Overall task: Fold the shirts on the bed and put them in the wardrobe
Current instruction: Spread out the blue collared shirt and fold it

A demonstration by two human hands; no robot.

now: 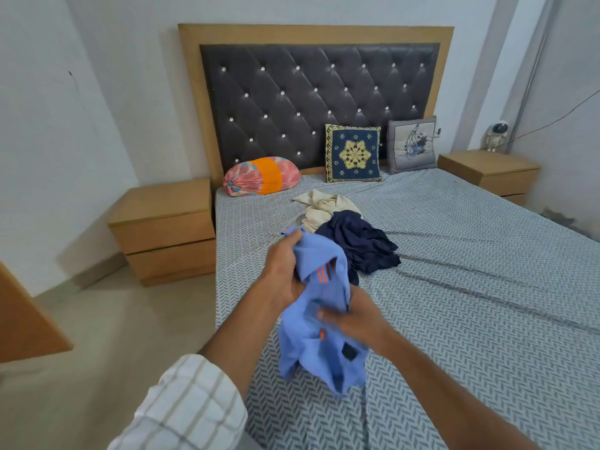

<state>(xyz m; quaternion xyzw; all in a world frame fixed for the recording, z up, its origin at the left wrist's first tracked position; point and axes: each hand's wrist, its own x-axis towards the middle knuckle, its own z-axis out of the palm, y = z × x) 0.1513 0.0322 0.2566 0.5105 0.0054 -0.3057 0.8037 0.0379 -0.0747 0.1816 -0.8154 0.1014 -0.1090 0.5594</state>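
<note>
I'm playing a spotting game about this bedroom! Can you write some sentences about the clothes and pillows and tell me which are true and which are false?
1. Both hands hold the light blue shirt. True: the left hand and right hand grip it.
2. The navy shirt is neatly folded. False: it lies crumpled on the bed.
3. A cream shirt lies behind the navy one. True.
4. The orange-banded bolster sits on the bedside table. False: it's on the bed.

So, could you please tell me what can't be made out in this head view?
- Wardrobe: not identifiable; only a wooden panel shows, cut by the left edge.
- Right hand fingers: partly buried in the blue shirt.
- Cream shirt: partly covered by the navy shirt.
- Blue shirt's dark patch: too small to read.
</note>
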